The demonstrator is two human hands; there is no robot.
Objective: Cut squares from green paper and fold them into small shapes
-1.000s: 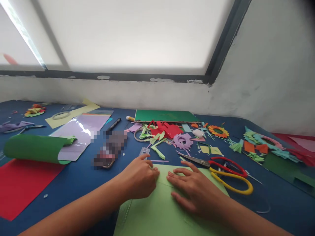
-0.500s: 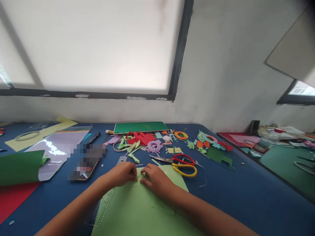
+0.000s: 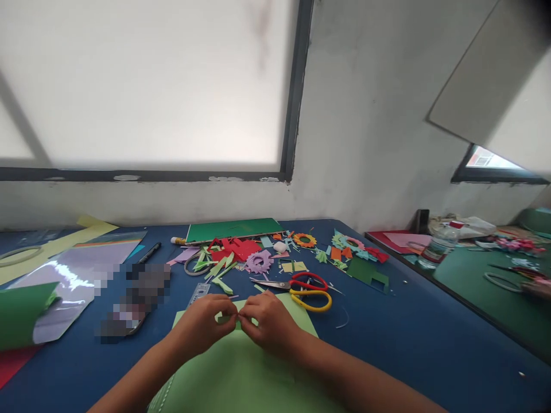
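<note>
Holds light green paper (image 3: 241, 373), spread beneath left hand (image 3: 204, 322) and right hand (image 3: 272, 322), in closed two-handed pinches just left of the scissors (image 3: 286, 285).

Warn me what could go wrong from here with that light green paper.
The left hand and right hand appear to pinch the light green paper sheet with fingertips meeting, so an uneven pull might crease or tear it. The metal scissors with red and yellow handles lie close to the right hand, which could bump them. Loose light green paper strips just past the hands might get caught under the sheet.
</note>
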